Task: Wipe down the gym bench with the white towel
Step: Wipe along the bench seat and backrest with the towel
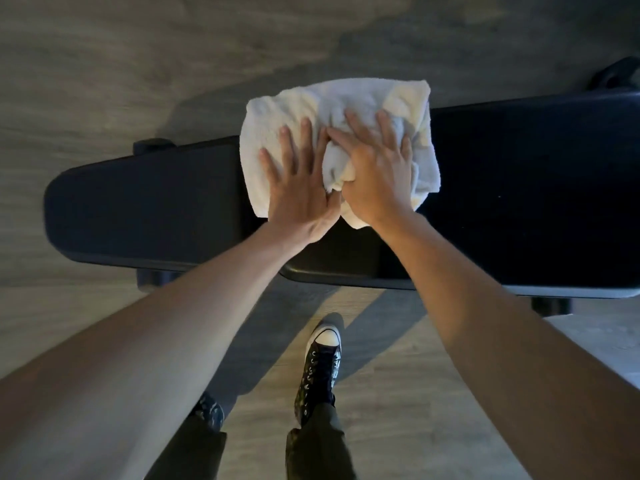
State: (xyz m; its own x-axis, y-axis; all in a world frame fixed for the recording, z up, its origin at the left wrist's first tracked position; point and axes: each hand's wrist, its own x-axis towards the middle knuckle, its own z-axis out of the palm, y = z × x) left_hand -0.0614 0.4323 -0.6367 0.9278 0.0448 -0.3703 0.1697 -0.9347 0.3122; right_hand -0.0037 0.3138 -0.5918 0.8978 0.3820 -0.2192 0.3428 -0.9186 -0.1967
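Note:
A long black padded gym bench (519,188) runs left to right across the view. The white towel (346,98) lies bunched across its middle, its far edge hanging past the bench's far side. My left hand (298,188) presses flat on the towel's left half with fingers spread. My right hand (375,174) sits beside it, touching it, fingers spread on top and thumb tucked into a bunched fold of towel.
Grey wood-look floor surrounds the bench. The bench's black feet show at the left (152,147) and far right (616,74). My shoes (320,365) stand on the floor just in front of the bench's near edge.

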